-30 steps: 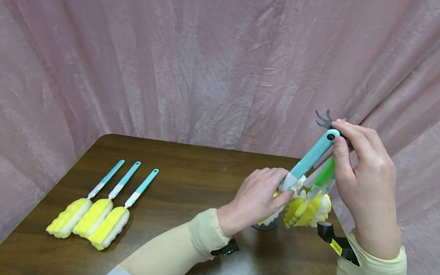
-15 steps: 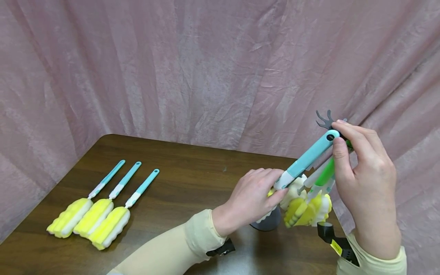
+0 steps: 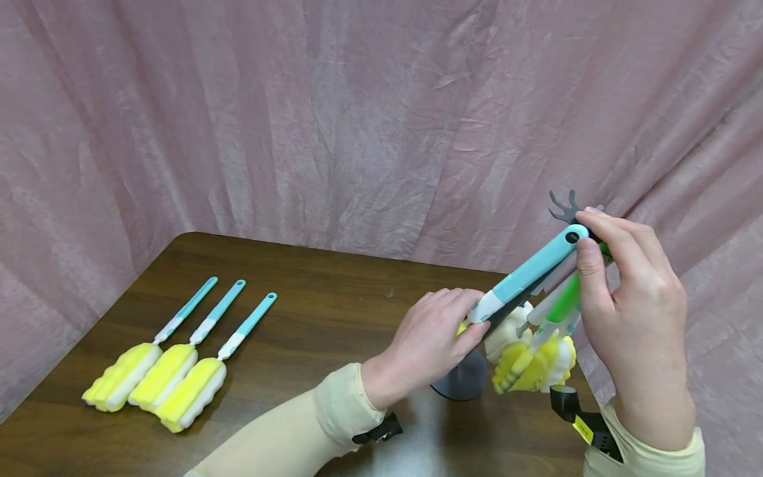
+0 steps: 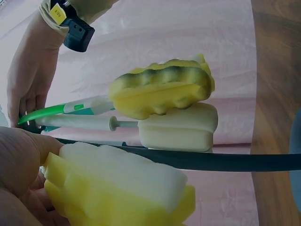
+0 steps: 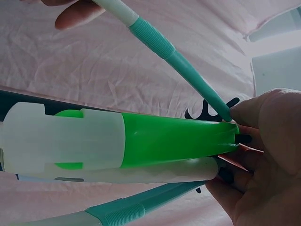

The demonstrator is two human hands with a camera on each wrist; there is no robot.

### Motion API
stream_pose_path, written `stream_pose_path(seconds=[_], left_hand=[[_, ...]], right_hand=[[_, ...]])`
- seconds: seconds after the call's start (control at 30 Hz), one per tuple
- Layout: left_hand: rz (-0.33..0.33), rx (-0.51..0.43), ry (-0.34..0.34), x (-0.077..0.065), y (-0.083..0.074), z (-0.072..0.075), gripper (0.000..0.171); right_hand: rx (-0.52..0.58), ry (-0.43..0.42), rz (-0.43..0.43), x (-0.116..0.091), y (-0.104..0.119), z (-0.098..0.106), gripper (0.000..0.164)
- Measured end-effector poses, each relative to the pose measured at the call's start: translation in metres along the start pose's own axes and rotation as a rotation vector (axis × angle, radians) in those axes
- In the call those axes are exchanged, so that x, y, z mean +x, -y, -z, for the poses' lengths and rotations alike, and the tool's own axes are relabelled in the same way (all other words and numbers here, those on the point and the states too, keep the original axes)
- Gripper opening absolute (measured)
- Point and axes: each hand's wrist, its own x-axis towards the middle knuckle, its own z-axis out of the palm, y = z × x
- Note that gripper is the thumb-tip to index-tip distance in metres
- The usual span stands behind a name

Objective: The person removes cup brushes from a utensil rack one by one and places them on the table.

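Far left: three yellow-and-white sponge brushes with slim teal plastic handles (image 3: 163,376) lie side by side on the dark brown wood-grain table (image 3: 334,298), off the rack. Right of them, the person's left hand (image 3: 420,348) grips a fourth yellow-and-white sponge brush with a teal-and-white plastic handle (image 3: 527,271) near its neck, tilted, holed end at the prongs. Can't tell if the hole is looped on a prong. Beyond hang a white sponge brush with a white handle (image 4: 176,129), a yellow sponge brush with a bright green handle (image 3: 563,301) and another teal handle (image 5: 155,202), partly hidden. Right hand (image 3: 640,298) pinches the fourth brush's end, fingers curled at the dark grey pronged rack head (image 3: 566,209). Judged progress: partway; three on the table, one at the hooks, at least three hanging.

Around: pink velvety curtain (image 3: 381,132) behind; dark round rack base (image 3: 461,377) below the left hand; black wrist camera (image 3: 563,401) at the right sleeve. In the way, likely: dark rack pole (image 4: 211,161) beside the held brush, bunched sponges, right fingers crowding the prongs.
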Motion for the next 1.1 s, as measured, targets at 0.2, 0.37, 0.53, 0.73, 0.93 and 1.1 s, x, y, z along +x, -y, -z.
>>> stream_pose_path(seconds=[0.2,0.37,0.53,0.73,0.93,1.1], left_hand=[[0.0,0.016,-0.002,-0.001,0.003,0.002,0.025],[-0.006,0.013,-0.006,-0.002,0.004,0.005,0.024],[-0.005,0.004,-0.002,-0.003,0.004,0.007,0.024],[-0.003,0.007,-0.001,-0.004,0.006,0.008,0.024],[-0.004,0.02,-0.014,-0.003,0.007,0.011,0.023],[-0.033,0.051,-0.038,-0.003,0.006,0.014,0.02]], right_hand=[[0.005,0.005,0.007,0.001,0.001,0.0,0.03],[0.001,0.006,0.011,0.0,-0.001,0.001,0.03],[-0.003,0.007,0.011,0.0,-0.003,0.001,0.03],[-0.004,0.011,0.018,0.0,-0.003,0.0,0.03],[-0.007,0.017,0.027,-0.001,-0.009,-0.001,0.031],[-0.015,0.035,0.034,-0.001,-0.014,0.0,0.032]])
